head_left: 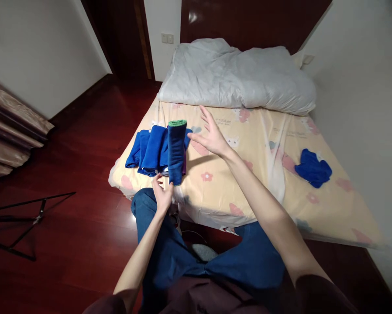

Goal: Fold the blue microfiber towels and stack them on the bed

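A rolled dark-blue towel (176, 152) with a green edge showing at its far end rests at the right side of a group of folded blue towels (153, 148). My left hand (163, 195) is at the near end of the roll, thumb and fingers apart, the thumb at or very near the cloth. Whether it touches, I cannot tell. To the right of the roll, my right hand (212, 134) hovers over the bed, fingers spread and holding nothing. Something purple shows partly behind the roll.
A crumpled blue cloth (313, 168) lies on the right of the bed (222, 187). A grey-white quilt (238, 74) is bunched by the headboard (248, 19). Black tripod legs (35, 220) stand on the floor at left, near a curtain (12, 131).
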Demonstrator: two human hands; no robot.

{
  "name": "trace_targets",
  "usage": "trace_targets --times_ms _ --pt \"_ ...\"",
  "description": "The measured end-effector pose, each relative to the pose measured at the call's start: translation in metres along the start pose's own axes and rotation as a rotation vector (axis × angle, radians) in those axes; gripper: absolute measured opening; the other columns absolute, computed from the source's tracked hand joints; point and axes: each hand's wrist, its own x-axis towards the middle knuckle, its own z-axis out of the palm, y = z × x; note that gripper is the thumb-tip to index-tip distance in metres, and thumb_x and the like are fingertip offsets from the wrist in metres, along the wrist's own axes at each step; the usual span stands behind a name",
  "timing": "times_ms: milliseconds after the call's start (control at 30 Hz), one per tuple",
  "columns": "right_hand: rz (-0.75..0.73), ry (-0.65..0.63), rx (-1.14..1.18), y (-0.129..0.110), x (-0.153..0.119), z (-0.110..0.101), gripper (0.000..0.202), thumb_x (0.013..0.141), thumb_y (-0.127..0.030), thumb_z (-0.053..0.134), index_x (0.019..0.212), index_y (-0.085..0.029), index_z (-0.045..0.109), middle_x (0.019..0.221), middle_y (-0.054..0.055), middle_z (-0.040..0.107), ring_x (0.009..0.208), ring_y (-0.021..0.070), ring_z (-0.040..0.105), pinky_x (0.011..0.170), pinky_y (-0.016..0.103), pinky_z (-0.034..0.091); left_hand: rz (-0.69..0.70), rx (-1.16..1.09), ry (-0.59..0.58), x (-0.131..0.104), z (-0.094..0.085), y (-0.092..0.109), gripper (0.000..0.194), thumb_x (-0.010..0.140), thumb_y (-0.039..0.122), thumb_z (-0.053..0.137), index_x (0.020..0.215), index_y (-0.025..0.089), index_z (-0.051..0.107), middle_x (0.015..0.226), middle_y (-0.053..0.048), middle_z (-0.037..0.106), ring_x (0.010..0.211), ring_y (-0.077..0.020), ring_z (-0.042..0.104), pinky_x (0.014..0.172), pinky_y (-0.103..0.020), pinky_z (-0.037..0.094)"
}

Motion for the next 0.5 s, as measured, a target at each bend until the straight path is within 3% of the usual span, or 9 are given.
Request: trace_targets --times_ms 67,133,233,333,500 --pt "0.073 0.062 0.017 0.015 -0.024 -0.014 0.092 0.082 -0.065 0.076 0.159 -0.035 0.034 0.17 0.009 0.03 0.153 0.0307 0.037 0.123 0.057 0.037 0.011 -0.026 -0.135 -0.034 -0.013 0.003 0.038 0.088 0.026 0.065 0.125 0.022 0.058 0.116 -0.008 0.064 0.094 -0.0203 0.06 0.085 -0.035 0.052" --pt "0.175 0.136 0.07 0.032 -0.059 -0.027 0.085 0.084 -0.065 0.074 0.156 -0.037 0.039 0.168 0.009 0.035 0.15 0.0288 0.042 0.122 0.055 0.04 0.067 -0.03 -0.377 -0.065 -0.023 0.003 0.02 0.093 0.025 0.058 0.112 0.022 0.064 0.101 -0.005 0.066 0.087 -0.0188 0.06 0.082 -0.033 0.051" --pt "0.362 0.235 0.184 0.056 -0.131 -0.045 0.075 0.079 -0.061 0.08 0.144 -0.032 0.054 0.158 0.01 0.05 0.143 0.0261 0.053 0.12 0.047 0.045 0.203 0.015 -0.712 -0.095 -0.027 0.003 0.016 0.097 0.022 0.052 0.101 0.021 0.067 0.098 -0.006 0.068 0.094 -0.0212 0.061 0.087 -0.036 0.052" --pt "0.618 0.32 0.274 0.074 -0.222 -0.059 0.061 0.079 -0.058 0.081 0.129 -0.028 0.065 0.141 0.011 0.066 0.129 0.0255 0.065 0.115 0.044 0.051 0.334 0.12 -0.874 -0.102 -0.022 0.007 0.018 0.096 0.017 0.051 0.101 0.02 0.069 0.102 -0.008 0.07 0.101 -0.0248 0.061 0.094 -0.041 0.051" --pt "0.994 0.601 0.313 0.086 -0.383 -0.073 0.062 0.062 -0.059 0.09 0.107 -0.019 0.075 0.117 0.016 0.077 0.105 0.0299 0.075 0.101 0.047 0.059 0.55 0.296 -0.92 -0.075 0.004 0.02 0.024 0.096 0.015 0.051 0.113 0.019 0.068 0.114 -0.011 0.07 0.109 -0.0272 0.06 0.099 -0.044 0.051"
